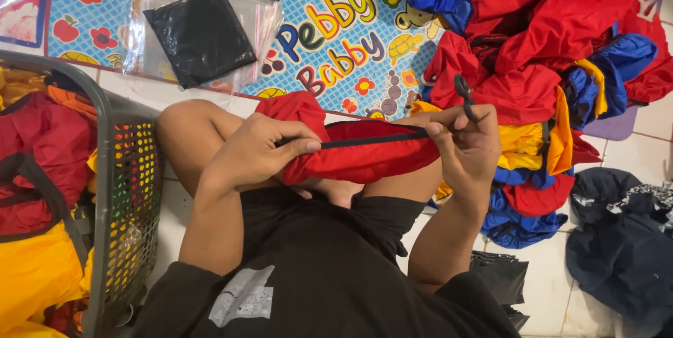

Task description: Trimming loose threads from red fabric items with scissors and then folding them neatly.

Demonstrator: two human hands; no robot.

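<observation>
Over the lap, both hands are on a folded red fabric piece with a black strip along its upper edge. The left hand is closed in a pinch, thumb pressed flat onto the black edging and fingers curled behind the cloth, gripping its left end. The right hand is closed too, fingertips clamped on the right end of that same edging, and a small pair of black scissors sticks up out of this hand, loops on top. The fabric stretches between the two hands, held just above the bent knees, clear of the floor.

Off to the left, a grey plastic basket with a perforated wall stands close by the left knee, packed with red and yellow cloth. Up ahead lies a colourful play mat covered in fruit and flower pictures, and on it rests a clear plastic bag with a black folded item lying on top. To the right, a big pile of red, blue and yellow garments spreads over the mat and the white tiled floor. Lower right, a dark navy garment lies crumpled on the tiles, well apart from the hands.
</observation>
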